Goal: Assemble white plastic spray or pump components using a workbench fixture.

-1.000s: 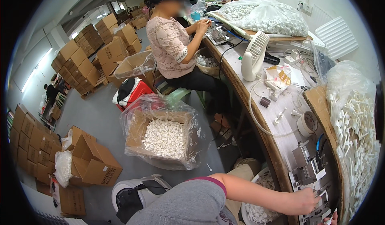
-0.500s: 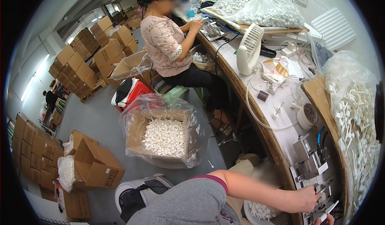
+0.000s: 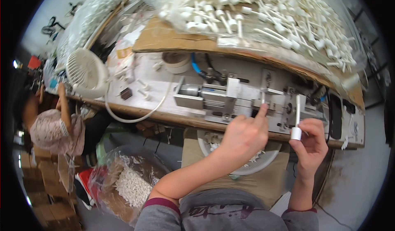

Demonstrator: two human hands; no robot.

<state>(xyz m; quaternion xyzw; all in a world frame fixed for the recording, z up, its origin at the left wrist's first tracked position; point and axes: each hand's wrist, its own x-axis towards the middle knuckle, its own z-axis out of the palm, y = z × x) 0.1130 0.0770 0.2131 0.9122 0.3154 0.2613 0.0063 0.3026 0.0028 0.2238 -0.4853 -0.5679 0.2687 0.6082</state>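
My left hand (image 3: 248, 134) reaches over the metal fixture (image 3: 216, 97) on the bench. Its index finger is stretched out to a small block there, its tip at the lower end of a thin white stick (image 3: 263, 94). The other fingers are curled, the thumb is hidden, and no grip on the stick shows. Near the fixture's right part, my right hand (image 3: 311, 142) pinches a white applicator (image 3: 296, 133) by its cylindrical cap, the long thin stem pointing up.
Behind the fixture, a plastic bag of white applicators (image 3: 288, 21) lies on cardboard (image 3: 181, 37). A phone (image 3: 335, 115) is at right, a white fan (image 3: 87, 72) at left. A basket (image 3: 267, 161) sits at my lap. Another person (image 3: 57, 128) works far left.
My view has swung right and down onto the bench, bringing both hands toward the middle. My left index finger is now stretched out at the fixture. The applicator in my right hand now stands upright.
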